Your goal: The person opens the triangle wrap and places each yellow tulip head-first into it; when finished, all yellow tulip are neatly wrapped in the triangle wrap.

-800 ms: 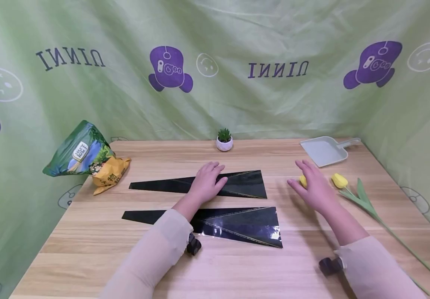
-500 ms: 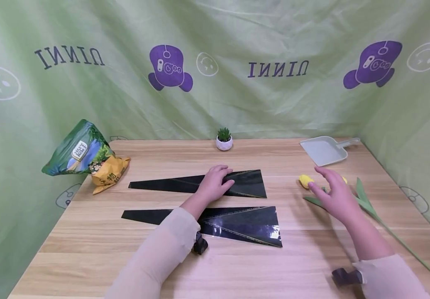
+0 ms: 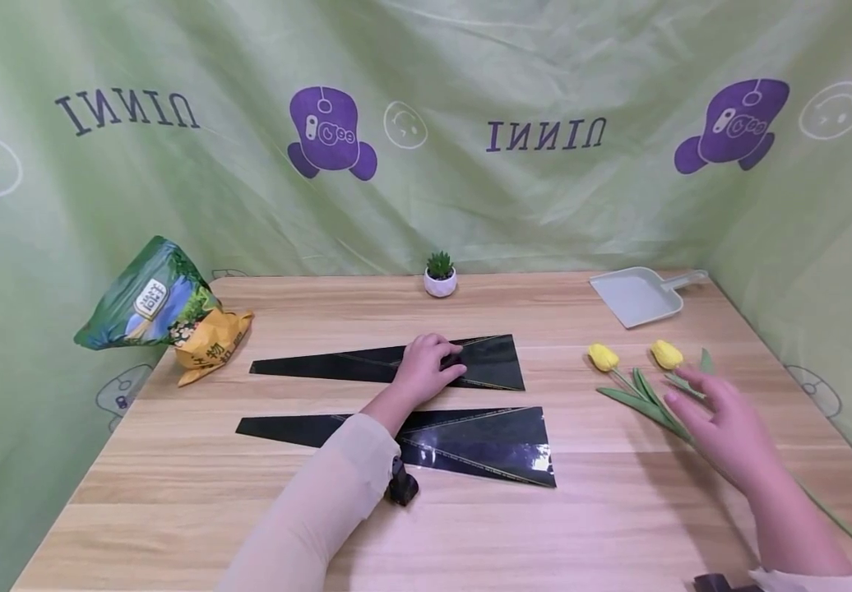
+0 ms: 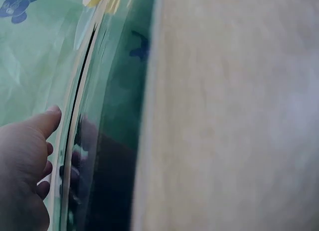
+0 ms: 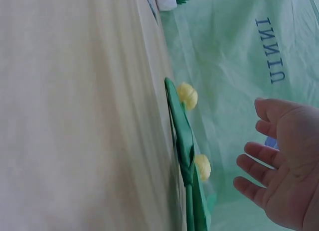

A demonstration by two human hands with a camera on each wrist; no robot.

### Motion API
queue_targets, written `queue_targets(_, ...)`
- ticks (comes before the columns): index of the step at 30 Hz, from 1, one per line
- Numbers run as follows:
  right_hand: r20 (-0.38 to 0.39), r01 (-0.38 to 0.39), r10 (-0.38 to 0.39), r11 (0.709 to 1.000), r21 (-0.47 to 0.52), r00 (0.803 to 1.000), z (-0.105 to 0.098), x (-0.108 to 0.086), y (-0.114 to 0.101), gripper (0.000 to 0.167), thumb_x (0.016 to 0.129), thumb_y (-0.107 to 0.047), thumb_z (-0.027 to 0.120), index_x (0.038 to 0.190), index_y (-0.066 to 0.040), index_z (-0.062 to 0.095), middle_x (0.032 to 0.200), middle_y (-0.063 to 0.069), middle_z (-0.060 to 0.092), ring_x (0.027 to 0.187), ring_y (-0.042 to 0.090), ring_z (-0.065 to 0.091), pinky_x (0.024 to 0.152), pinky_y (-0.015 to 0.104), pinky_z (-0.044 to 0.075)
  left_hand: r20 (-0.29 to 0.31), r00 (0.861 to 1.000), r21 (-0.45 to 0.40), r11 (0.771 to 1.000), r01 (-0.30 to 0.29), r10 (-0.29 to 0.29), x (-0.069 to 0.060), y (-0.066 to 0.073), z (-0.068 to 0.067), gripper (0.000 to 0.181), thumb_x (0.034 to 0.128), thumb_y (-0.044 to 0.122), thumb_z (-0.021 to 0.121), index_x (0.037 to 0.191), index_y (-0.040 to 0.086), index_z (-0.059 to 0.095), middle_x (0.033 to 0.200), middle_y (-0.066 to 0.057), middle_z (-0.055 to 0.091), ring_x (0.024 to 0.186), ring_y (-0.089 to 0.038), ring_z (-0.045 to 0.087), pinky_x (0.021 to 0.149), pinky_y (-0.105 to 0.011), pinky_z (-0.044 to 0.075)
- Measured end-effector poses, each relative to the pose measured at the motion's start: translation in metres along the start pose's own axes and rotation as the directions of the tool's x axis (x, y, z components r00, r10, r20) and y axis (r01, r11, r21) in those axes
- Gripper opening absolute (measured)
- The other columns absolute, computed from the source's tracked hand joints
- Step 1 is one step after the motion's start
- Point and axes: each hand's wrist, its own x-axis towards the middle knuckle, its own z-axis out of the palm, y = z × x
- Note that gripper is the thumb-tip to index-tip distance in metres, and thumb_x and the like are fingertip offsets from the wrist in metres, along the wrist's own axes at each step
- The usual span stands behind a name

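Observation:
Two yellow artificial tulips lie on the right of the table, one yellow bloom (image 3: 604,358) to the left and another bloom (image 3: 666,354) beside it. Above their green stems and leaves hovers my right hand (image 3: 733,432), fingers loosely spread around nothing; in the right wrist view that hand (image 5: 286,161) is apart from the flowers. My left hand (image 3: 426,370) is over the far black tapered sheet (image 3: 493,362), its fingers relaxed; whether they touch it I cannot tell. A second black tapered sheet (image 3: 485,440) lies nearer, under the left forearm.
A small potted succulent (image 3: 440,275) stands at the back. The grey dustpan (image 3: 636,294) is at the back right. A green bag (image 3: 152,300) and an orange bag (image 3: 211,341) sit at the left edge. Green curtain (image 3: 426,189) surrounds the table (image 3: 515,543).
My right hand has moved right and toward me, uncovering the tulip blooms. My left hand has shifted slightly right along the far black sheet.

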Motion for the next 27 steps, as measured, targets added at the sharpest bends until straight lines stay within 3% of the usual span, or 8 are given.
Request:
queue_targets(8, 0.06, -0.057, 0.059, 0.998, -0.033, 0.996, -0.002, -0.013, 0.021, 0.061, 0.102, -0.037, 0.05, 0.144, 0.005, 0.037, 0.139, 0.042, 0.038, 0.118, 0.063, 0.039, 0.088, 0.075, 0.034, -0.079, 0.996, 0.051, 0.998, -0.046, 0.05, -0.001, -0.008, 0.007, 0.034, 0.0925, 0.032, 0.067, 0.12, 0.013, 0.07, 0.125, -0.008, 0.063, 0.119, -0.028, 0.054, 0.104, -0.044, 0.041)
queue_targets(16, 0.086, -0.079, 0.084, 0.994, -0.07, 0.993, -0.002, -0.015, 0.034, 0.06, 0.101, -0.036, 0.052, 0.139, 0.009, 0.043, 0.13, 0.044, 0.046, 0.111, 0.059, 0.051, 0.084, 0.067, 0.043, -0.074, 0.997, 0.04, 0.999, -0.026, 0.029, -0.001, -0.012, 0.01, 0.036, 0.094, 0.034, 0.065, 0.122, 0.011, 0.07, 0.129, -0.008, 0.063, 0.122, -0.029, 0.054, 0.107, -0.043, 0.04)
queue_targets(27, 0.112, -0.078, 0.088, 0.993, -0.09, 0.99, 0.003, -0.016, 0.043, 0.058, 0.1, -0.035, 0.055, 0.135, 0.011, 0.046, 0.131, 0.039, 0.051, 0.113, 0.057, 0.053, 0.087, 0.07, 0.039, -0.085, 0.996, 0.05, 0.998, -0.027, 0.031, -0.003, -0.011, 0.01, 0.032, 0.0949, 0.033, 0.064, 0.119, 0.014, 0.072, 0.128, -0.006, 0.065, 0.122, -0.028, 0.054, 0.108, -0.043, 0.04)
